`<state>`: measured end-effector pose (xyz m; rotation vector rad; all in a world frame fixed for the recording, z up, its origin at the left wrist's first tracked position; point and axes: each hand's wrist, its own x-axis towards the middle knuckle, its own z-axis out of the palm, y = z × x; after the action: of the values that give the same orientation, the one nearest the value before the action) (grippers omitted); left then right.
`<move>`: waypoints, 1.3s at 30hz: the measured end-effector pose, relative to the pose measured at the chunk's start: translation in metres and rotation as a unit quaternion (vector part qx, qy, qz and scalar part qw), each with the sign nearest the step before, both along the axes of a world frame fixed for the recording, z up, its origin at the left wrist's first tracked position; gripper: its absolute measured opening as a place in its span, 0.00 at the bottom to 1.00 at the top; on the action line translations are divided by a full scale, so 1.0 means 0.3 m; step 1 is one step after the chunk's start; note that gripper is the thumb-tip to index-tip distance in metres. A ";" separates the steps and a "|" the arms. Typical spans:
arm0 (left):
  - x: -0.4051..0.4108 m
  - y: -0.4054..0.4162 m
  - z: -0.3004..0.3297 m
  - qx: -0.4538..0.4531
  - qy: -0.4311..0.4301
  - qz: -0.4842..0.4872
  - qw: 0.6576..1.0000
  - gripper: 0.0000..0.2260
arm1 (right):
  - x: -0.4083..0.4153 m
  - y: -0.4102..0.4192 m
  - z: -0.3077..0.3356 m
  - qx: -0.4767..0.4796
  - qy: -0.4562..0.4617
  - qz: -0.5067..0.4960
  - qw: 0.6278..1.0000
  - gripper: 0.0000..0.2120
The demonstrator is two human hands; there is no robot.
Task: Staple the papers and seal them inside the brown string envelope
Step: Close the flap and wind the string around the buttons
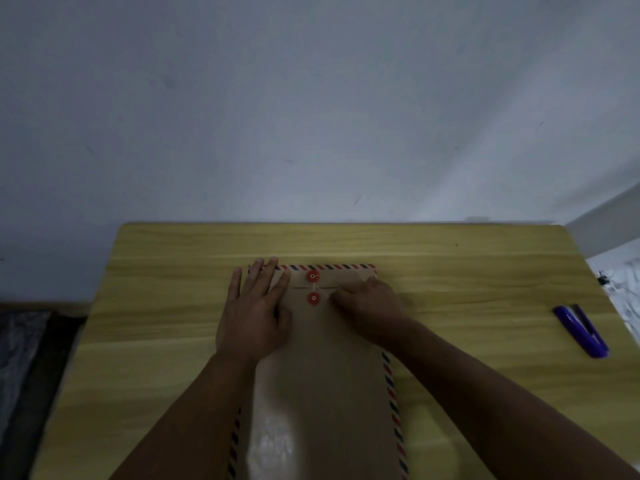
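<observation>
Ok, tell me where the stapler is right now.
In the head view, the purple stapler lies on the wooden table near its right edge, well to the right of the right hand and the brown envelope, untouched.

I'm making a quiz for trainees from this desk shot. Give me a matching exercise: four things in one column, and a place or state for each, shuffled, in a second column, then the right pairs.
Things:
1. left hand
2. right hand
3. stapler
4. red discs

Places or states:
A. lying apart at the right side of the table
B. fingers curled beside the lower disc
C. flat, fingers spread on the envelope
D. one above the other near the envelope's far end

Pairs: 1-C, 2-B, 3-A, 4-D
</observation>
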<state>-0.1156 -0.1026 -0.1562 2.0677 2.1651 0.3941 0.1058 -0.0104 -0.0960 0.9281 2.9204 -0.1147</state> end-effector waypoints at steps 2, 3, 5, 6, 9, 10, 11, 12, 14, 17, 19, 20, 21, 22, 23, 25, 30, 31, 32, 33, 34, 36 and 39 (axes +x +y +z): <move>0.001 -0.001 0.002 0.000 -0.001 0.001 1.000 0.29 | 0.029 -0.008 -0.013 0.009 -0.028 0.012 0.999 0.09; 0.000 -0.001 0.002 0.000 -0.002 0.001 1.000 0.29 | 0.033 -0.016 -0.014 0.004 -0.037 0.017 0.999 0.10; 0.001 -0.001 0.002 0.003 -0.003 0.001 1.000 0.29 | 0.025 -0.042 -0.004 -0.020 -0.053 0.026 0.998 0.13; 0.001 0.000 0.002 0.004 -0.003 0.000 1.000 0.29 | 0.017 -0.058 0.000 -0.033 -0.055 0.031 0.997 0.14; 0.001 -0.001 0.002 0.002 0.001 -0.002 1.000 0.29 | -0.026 -0.105 0.004 -0.057 -0.033 0.032 0.997 0.13; 0.002 -0.001 0.003 0.001 0.001 -0.001 1.000 0.29 | -0.043 -0.115 0.001 -0.061 -0.031 0.029 0.997 0.12; 0.001 -0.001 0.003 0.000 0.001 -0.001 1.000 0.29 | -0.062 -0.122 -0.001 -0.066 -0.030 0.025 0.997 0.11; 0.001 -0.001 0.004 -0.001 -0.001 -0.001 1.000 0.29 | -0.081 -0.123 -0.003 -0.070 -0.030 0.022 0.997 0.10; -0.001 -0.002 0.005 -0.005 -0.006 -0.005 1.000 0.29 | -0.118 -0.115 -0.006 -0.064 -0.027 0.019 0.997 0.08; -0.005 -0.003 0.003 -0.004 -0.009 -0.012 1.000 0.29 | -0.167 -0.088 -0.002 -0.058 -0.027 0.024 0.998 0.07; -0.006 -0.004 0.000 -0.002 -0.010 -0.012 1.000 0.28 | -0.195 -0.063 0.001 -0.049 -0.021 0.035 0.998 0.07; -0.006 -0.004 0.000 0.000 -0.012 -0.011 1.000 0.29 | -0.209 -0.048 0.003 -0.039 -0.022 0.043 0.998 0.08; -0.005 -0.003 0.000 0.002 -0.015 -0.010 1.000 0.29 | -0.220 -0.030 0.008 -0.025 -0.025 0.050 0.998 0.08; -0.004 -0.002 0.000 0.004 -0.018 -0.009 1.000 0.29 | -0.229 -0.008 0.013 -0.010 -0.030 0.055 0.998 0.09; -0.002 -0.001 0.001 0.006 -0.020 -0.009 1.000 0.29 | -0.234 0.015 0.021 0.002 -0.034 0.055 0.998 0.09; -0.001 -0.001 0.003 0.009 -0.023 -0.011 1.000 0.29 | -0.233 0.059 0.044 -0.006 -0.046 0.036 0.998 0.09; -0.005 -0.002 0.005 0.007 -0.019 -0.015 1.000 0.29 | -0.169 0.116 0.048 -0.046 -0.020 -0.070 0.996 0.13; -0.006 -0.002 0.004 0.006 -0.017 -0.014 1.000 0.29 | -0.150 0.120 0.045 -0.055 -0.018 -0.086 0.995 0.14; -0.006 -0.003 0.002 0.007 -0.015 -0.013 1.000 0.29 | -0.131 0.124 0.039 -0.061 -0.016 -0.100 0.993 0.14; -0.006 -0.003 -0.001 0.007 -0.014 -0.013 1.000 0.29 | -0.111 0.130 0.034 -0.068 -0.013 -0.114 0.991 0.13; -0.006 -0.002 -0.003 0.006 -0.014 -0.014 1.000 0.29 | -0.097 0.137 0.032 -0.077 -0.008 -0.129 0.989 0.12; -0.008 -0.001 -0.004 -0.001 -0.010 -0.015 1.000 0.29 | -0.081 0.154 0.027 -0.100 -0.001 -0.162 0.982 0.12; -0.009 -0.001 -0.001 -0.013 -0.004 -0.012 1.000 0.29 | -0.098 0.176 0.027 -0.110 0.006 -0.187 0.976 0.11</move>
<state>-0.1181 -0.1028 -0.1567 2.0734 2.1271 0.3704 0.0765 0.0424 -0.0879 1.4226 2.6332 -0.4543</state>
